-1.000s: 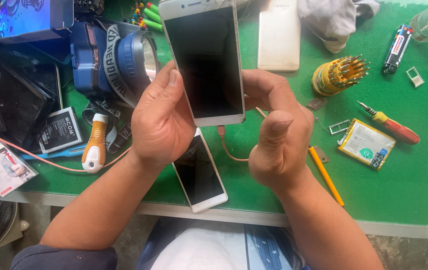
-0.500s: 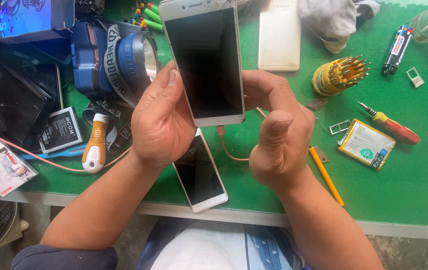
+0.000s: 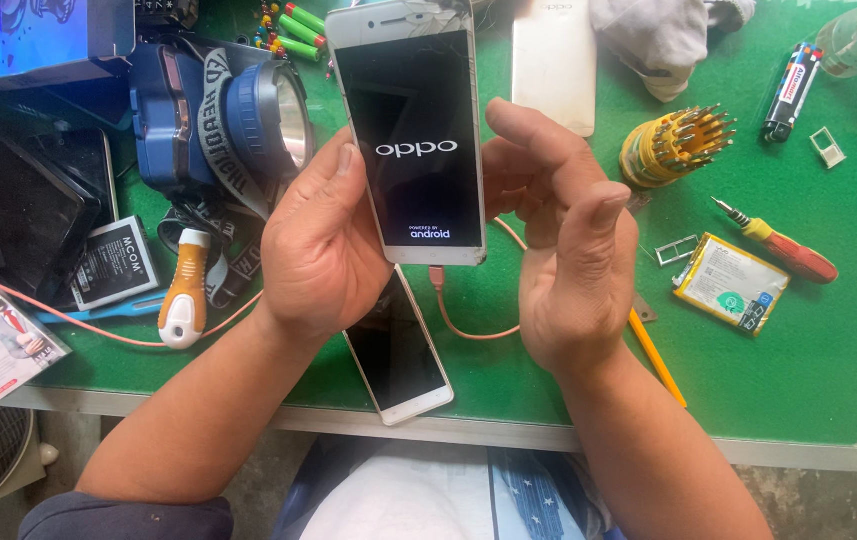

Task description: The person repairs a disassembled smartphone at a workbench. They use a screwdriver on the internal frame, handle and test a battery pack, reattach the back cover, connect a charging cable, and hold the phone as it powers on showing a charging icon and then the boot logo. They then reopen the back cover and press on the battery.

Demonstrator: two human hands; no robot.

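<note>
The white phone (image 3: 414, 130), its screen lit, is gripped upright in the left hand (image 3: 324, 245) above the green surface (image 3: 799, 360). The right hand (image 3: 569, 250) is held open beside it, grasping nothing. Another white phone (image 3: 399, 350) lies beneath.

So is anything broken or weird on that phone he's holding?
Yes. The white phone in the left hand has cracked glass along its top edge, near the earpiece. Its screen is lit, and a pink cable hangs from its bottom end.
</note>
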